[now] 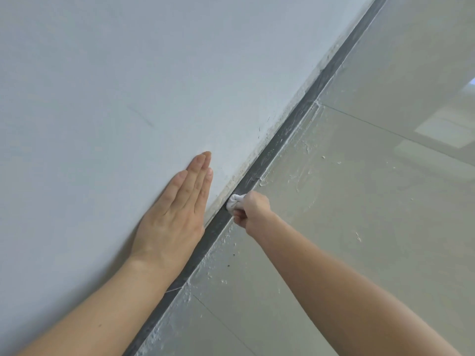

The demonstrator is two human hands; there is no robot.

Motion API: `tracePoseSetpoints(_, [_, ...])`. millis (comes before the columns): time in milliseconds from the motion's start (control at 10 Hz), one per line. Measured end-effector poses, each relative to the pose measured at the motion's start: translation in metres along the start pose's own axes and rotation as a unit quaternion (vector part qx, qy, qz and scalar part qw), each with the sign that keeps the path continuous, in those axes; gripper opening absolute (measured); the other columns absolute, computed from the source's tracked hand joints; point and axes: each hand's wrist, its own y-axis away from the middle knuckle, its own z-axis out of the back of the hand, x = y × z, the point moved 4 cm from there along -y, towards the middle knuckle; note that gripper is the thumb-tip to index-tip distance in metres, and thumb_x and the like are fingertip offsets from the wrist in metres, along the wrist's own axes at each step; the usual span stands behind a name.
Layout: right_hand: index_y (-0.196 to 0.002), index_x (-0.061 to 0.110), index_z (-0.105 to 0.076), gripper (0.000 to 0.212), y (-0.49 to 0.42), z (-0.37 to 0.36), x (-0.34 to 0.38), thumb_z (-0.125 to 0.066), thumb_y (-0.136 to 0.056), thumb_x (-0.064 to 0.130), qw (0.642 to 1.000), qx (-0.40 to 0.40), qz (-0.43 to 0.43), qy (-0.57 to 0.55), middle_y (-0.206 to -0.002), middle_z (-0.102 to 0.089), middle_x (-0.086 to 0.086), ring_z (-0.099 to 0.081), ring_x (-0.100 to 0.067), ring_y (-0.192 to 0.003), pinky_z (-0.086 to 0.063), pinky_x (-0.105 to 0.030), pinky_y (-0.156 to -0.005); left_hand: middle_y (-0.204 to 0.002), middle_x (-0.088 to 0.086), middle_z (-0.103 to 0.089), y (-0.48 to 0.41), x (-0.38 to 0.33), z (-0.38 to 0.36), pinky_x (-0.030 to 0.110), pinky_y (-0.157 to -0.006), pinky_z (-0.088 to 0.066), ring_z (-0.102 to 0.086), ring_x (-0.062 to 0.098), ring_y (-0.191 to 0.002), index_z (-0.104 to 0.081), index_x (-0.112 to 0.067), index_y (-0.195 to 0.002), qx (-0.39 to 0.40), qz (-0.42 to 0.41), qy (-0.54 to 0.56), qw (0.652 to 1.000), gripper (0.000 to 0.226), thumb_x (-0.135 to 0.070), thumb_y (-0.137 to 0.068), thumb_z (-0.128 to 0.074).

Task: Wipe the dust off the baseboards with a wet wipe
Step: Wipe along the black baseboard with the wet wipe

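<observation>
- The wall on the left takes my weight. It is painted and looks smooth, so I judge a damp or sweaty palm could slide on it and tip me toward the floor.
- My left hand lies flat on that wall, fingers straight and pressed together, holding nothing. Its heel sits just beside the top edge of the baseboard. If it drifts right it may smear grime from that crumbly edge onto the paint.
- The baseboard is the dark strip running from near left to far right between wall and floor. Pale streaks show on it just beyond my wipe. One light pass there would likely only spread the dust.
- The wet wipe is bunched into a small white wad and pressed against the baseboard's face. Being so bunched, it touches only a narrow patch and may load up fast, then drag dirt back on.
- My right hand curls tight around the wipe, knuckles close to the strip. My knuckles could scrape on it if the wad slips out.
- The floor on the right is glossy tile with white splatter crusted along its edge by the strip. The wipe could snag or tear on that crust if I run too low.
</observation>
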Motion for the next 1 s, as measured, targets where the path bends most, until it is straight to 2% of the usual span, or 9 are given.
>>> tracePoseSetpoints(100, [-0.059,0.01,-0.033,0.033,0.003,0.017,0.01,-0.035,-0.087,-0.008,0.996,-0.048,0.049,0.052,-0.042,-0.03,-0.002,-0.015,-0.017,-0.044,-0.016,-0.017,-0.043,-0.154,0.028,0.006,-0.002,0.0,-0.002,0.043,-0.117,0.006,0.003,0.036,-0.145,-0.003,0.006,-0.148,-0.009,-0.002,0.008,1.0,0.073,-0.035,-0.093,-0.027])
tracePoseSetpoints(200, [-0.061,0.012,-0.04,0.029,0.027,0.03,0.028,-0.043,-0.084,-0.005,0.991,-0.099,0.054,0.067,-0.057,-0.038,-0.007,-0.03,-0.015,-0.048,-0.027,-0.022,-0.05,-0.154,0.03,0.006,-0.003,0.0,-0.005,0.044,-0.117,0.007,0.003,0.037,-0.144,-0.004,0.006,-0.148,-0.02,-0.01,0.021,1.0,0.072,-0.031,-0.092,-0.03])
tracePoseSetpoints(300, [-0.067,0.011,-0.048,0.024,0.064,0.038,0.041,-0.045,-0.089,0.002,0.982,-0.086,0.084,0.147,-0.063,-0.049,-0.006,-0.042,-0.014,-0.052,-0.037,-0.021,-0.052,-0.153,0.032,0.002,-0.004,-0.001,-0.007,0.046,-0.117,0.005,-0.002,0.038,-0.144,-0.004,0.008,-0.147,-0.035,-0.027,0.031,0.999,0.065,-0.022,-0.093,-0.024])
tracePoseSetpoints(400, [-0.063,0.011,-0.054,0.022,0.091,0.036,0.06,-0.049,-0.083,0.001,0.965,-0.074,0.099,0.232,-0.065,-0.053,-0.006,-0.044,-0.016,-0.057,-0.04,-0.022,-0.059,-0.153,0.032,0.001,-0.006,-0.001,-0.003,0.045,-0.117,0.009,0.001,0.039,-0.144,-0.005,0.009,-0.146,-0.042,-0.026,0.074,0.996,0.059,-0.013,-0.093,-0.013])
tracePoseSetpoints(500, [-0.082,0.012,-0.054,0.01,0.098,0.026,0.08,-0.047,-0.088,0.009,0.95,-0.101,0.098,0.28,-0.074,-0.054,-0.012,-0.049,-0.021,-0.065,-0.044,-0.027,-0.065,-0.154,0.029,-0.008,-0.012,0.001,0.004,0.044,-0.117,0.007,-0.007,0.035,-0.145,-0.008,0.007,-0.145,-0.059,-0.016,0.121,0.991,0.058,-0.015,-0.092,-0.016])
tracePoseSetpoints(600, [-0.07,0.009,-0.043,0.026,0.097,0.024,0.101,-0.036,-0.095,0.01,0.946,-0.152,0.137,0.251,-0.068,-0.049,-0.01,-0.049,-0.02,-0.057,-0.045,-0.029,-0.057,-0.153,0.028,-0.011,-0.023,0.009,0.013,0.045,-0.115,0.005,-0.01,0.033,-0.145,-0.006,0.007,-0.145,-0.057,-0.023,0.128,0.99,0.062,-0.02,-0.09,-0.019])
tracePoseSetpoints(800, [-0.067,0.01,-0.041,0.028,0.087,0.02,0.086,-0.037,-0.095,0.01,0.955,-0.13,0.116,0.242,-0.068,-0.049,-0.009,-0.05,-0.019,-0.056,-0.045,-0.029,-0.055,-0.152,0.031,-0.016,-0.023,0.003,0.002,0.047,-0.117,0.002,-0.013,0.034,-0.144,-0.016,0.006,-0.145,-0.068,-0.036,0.122,0.99,0.059,-0.014,-0.089,-0.015])
tracePoseSetpoints(900, [-0.066,0.01,-0.043,0.028,0.074,0.025,0.067,-0.04,-0.094,0.011,0.96,-0.107,0.09,0.244,-0.067,-0.052,-0.009,-0.051,-0.02,-0.056,-0.046,-0.028,-0.056,-0.152,0.029,-0.018,-0.027,0.002,0.003,0.045,-0.117,-0.001,-0.015,0.032,-0.144,-0.019,0.006,-0.145,-0.059,-0.03,0.136,0.989,0.058,-0.006,-0.091,0.0])
tracePoseSetpoints(1000, [-0.064,0.013,-0.051,0.021,0.055,0.028,0.051,-0.054,-0.084,0.012,0.955,-0.055,0.053,0.286,-0.07,-0.056,-0.009,-0.05,-0.023,-0.064,-0.043,-0.024,-0.056,-0.154,0.028,-0.01,-0.037,-0.002,0.005,0.046,-0.117,0.006,-0.007,0.031,-0.145,-0.01,0.006,-0.146,-0.046,-0.02,0.124,0.991,0.058,-0.011,-0.091,-0.004])
